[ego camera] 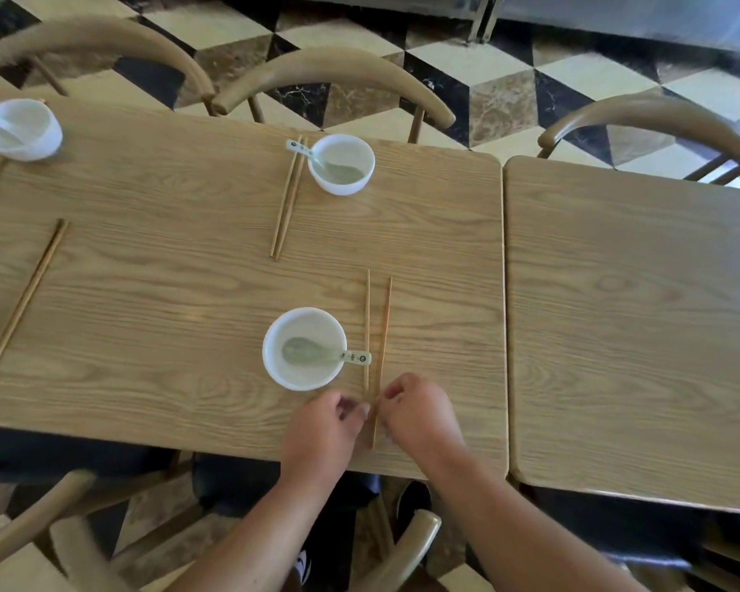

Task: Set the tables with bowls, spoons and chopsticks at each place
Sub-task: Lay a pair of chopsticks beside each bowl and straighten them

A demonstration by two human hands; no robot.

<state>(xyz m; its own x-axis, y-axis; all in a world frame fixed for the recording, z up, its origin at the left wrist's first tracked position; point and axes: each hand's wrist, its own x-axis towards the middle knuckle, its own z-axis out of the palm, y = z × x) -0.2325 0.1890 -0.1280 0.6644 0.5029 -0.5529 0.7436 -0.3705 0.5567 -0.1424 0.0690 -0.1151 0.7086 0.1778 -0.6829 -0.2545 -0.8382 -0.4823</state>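
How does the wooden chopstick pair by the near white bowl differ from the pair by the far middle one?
The near wooden chopstick pair lies splayed; the far wooden chopstick pair lies tight together. Fingers touch the near pair, not the far pair. Each lies beside a white bowl holding a spoon.

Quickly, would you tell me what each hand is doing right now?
Left hand: fingers curled beside the right chopstick; grip cannot be told.
Right hand: fingers curled against the same chopstick; grip cannot be told.
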